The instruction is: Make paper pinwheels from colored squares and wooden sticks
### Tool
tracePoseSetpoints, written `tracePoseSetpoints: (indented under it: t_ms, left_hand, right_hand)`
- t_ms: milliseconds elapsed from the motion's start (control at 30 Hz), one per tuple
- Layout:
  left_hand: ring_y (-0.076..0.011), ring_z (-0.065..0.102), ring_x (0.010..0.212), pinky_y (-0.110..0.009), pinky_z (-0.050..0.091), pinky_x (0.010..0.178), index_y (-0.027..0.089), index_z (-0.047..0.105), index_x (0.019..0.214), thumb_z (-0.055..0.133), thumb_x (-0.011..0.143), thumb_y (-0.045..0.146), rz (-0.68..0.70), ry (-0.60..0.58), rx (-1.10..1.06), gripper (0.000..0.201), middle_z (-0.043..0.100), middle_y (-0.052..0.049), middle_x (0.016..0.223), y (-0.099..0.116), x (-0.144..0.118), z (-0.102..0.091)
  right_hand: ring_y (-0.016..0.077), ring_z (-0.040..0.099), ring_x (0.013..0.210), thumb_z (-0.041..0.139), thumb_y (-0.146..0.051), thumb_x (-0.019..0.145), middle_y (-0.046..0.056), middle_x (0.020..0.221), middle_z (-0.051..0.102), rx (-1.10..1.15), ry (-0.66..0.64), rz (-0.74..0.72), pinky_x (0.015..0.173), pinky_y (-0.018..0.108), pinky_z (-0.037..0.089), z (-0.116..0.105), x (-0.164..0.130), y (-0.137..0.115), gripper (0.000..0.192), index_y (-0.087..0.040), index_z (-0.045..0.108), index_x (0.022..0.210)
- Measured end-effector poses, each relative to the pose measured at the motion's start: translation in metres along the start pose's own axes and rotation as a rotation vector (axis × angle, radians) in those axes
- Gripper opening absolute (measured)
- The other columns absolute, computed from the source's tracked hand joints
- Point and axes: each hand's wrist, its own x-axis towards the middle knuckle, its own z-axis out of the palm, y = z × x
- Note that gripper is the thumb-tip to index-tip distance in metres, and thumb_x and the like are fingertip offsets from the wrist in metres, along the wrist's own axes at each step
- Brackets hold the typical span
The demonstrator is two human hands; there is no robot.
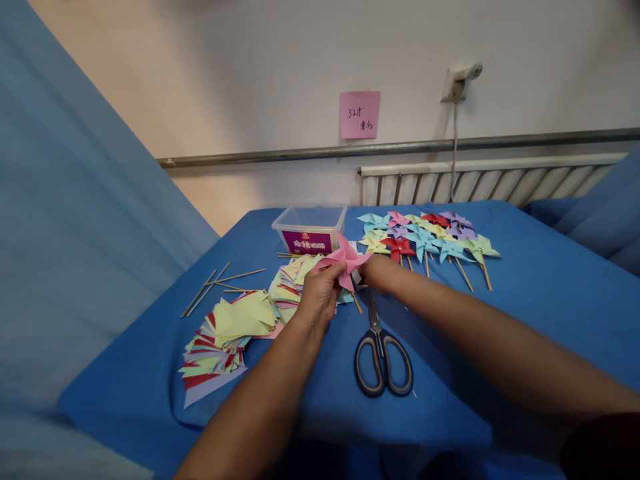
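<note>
Left hand [320, 291] pinches a pink pinwheel [345, 260] beside right hand [376, 273], whose grip is hidden; bare cloth [543, 287] reaches the right edge [575, 244].

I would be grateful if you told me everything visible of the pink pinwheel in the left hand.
The pink pinwheel looks like folded paper, its pointed vanes spreading outward from the middle. It is held above the blue table cover, partly in front of the plastic tub in this view. The left hand pinches its lower left side; the right hand is close at its right, contact unclear. Whether the stick below belongs to it cannot be told.
</note>
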Motion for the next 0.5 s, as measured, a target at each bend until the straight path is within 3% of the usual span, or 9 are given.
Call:
tracePoseSetpoints:
  t_ms: [100, 200, 333, 500]
  left_hand:
    - [-0.0138, 0.061, 0.060, -0.027, 0.052, 0.061, 0.011, 0.069, 0.069, 0.082, 0.049, 0.016, -0.002, 0.004, -0.002, 0.024, 0.068, -0.003, 0.066, 0.000, 0.000, 0.000]
    - [-0.0141, 0.061, 0.061, -0.027, 0.052, 0.062, 0.011, 0.069, 0.070, 0.082, 0.049, 0.015, -0.004, 0.003, 0.000, 0.025, 0.068, -0.004, 0.067, -0.001, 0.000, -0.001]
    - [-0.0140, 0.061, 0.062, -0.026, 0.051, 0.061, 0.011, 0.069, 0.068, 0.081, 0.051, 0.016, -0.002, -0.002, 0.011, 0.022, 0.068, -0.004, 0.066, -0.002, 0.002, -0.002]
    - [-0.0135, 0.060, 0.061, -0.027, 0.052, 0.062, 0.011, 0.069, 0.068, 0.081, 0.050, 0.015, 0.005, 0.002, 0.002, 0.021, 0.068, -0.003, 0.066, -0.003, 0.001, -0.002]
  right_hand:
    - [0.0241, 0.069, 0.078, 0.070, -0.007, 0.063, 0.009, 0.083, 0.077, -0.207, -0.221, -0.046, 0.073, 0.029, 0.049, -0.005, 0.002, -0.008, 0.012, -0.018, 0.073, 0.066]
    - [0.0264, 0.069, 0.091, 0.065, -0.009, 0.071, 0.012, 0.101, 0.076, -0.341, -0.316, -0.077, 0.079, 0.030, 0.048, -0.009, -0.001, -0.012, 0.020, -0.017, 0.076, 0.087]
    - [0.0266, 0.067, 0.097, 0.058, -0.017, 0.082, 0.012, 0.109, 0.073, -0.425, -0.333, -0.078, 0.078, 0.029, 0.047, -0.014, -0.003, -0.015, 0.022, -0.017, 0.074, 0.098]
    - [0.0226, 0.065, 0.092, 0.050, -0.024, 0.092, 0.012, 0.106, 0.072, -0.447, -0.243, -0.011, 0.072, 0.026, 0.043, -0.028, -0.013, -0.015, 0.024, -0.017, 0.071, 0.101]
